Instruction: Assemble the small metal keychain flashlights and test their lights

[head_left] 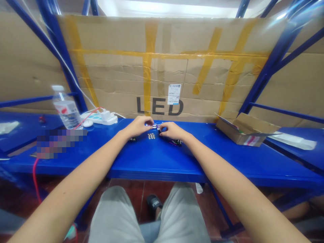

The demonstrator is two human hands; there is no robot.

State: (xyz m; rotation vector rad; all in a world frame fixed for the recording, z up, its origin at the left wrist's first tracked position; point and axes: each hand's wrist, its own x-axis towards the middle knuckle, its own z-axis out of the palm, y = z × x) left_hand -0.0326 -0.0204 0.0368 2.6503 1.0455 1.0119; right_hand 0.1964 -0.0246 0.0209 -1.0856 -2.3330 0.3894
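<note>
My left hand is closed in a pinch at the left end of a small shiny metallic piece, near the back of the blue table. My right hand is also closed, its fingertips around a small dark piece at the other side of the metallic one. Just in front of the hands, several small gold-coloured round parts sit close together on the tabletop. Small dark parts lie partly hidden below my left hand. Beneath my right wrist is a dark cluster with thin wires.
An opened cardboard box stands on the right of the blue table. To the left are a water bottle, a white power strip and a red cable. A large cardboard sheet rises behind.
</note>
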